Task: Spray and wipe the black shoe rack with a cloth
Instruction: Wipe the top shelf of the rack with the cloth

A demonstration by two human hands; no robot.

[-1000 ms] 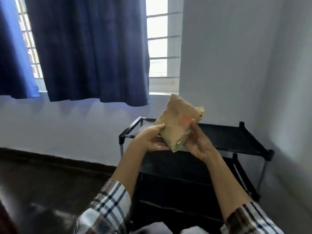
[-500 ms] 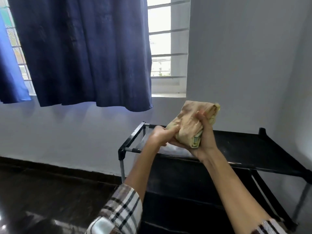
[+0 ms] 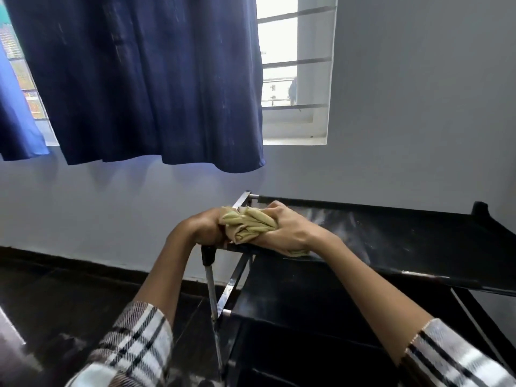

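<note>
Wiping looks barely begun: both hands, left hand (image 3: 208, 229) and right hand (image 3: 284, 230), grasp the cloth (image 3: 248, 224) at the dusty shoe rack (image 3: 405, 241) corner.

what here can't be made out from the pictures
Head view only:
- Spray bottle: none in frame, so its place is unknown.
- Front left corner of the rack: covered by the left hand.
- Cloth: bunched between the left hand and right hand, so its full shape and underside are hidden.
- Lower shelves: too dark to tell what they hold.
- Rack's right end: cut off by the frame edge.
</note>
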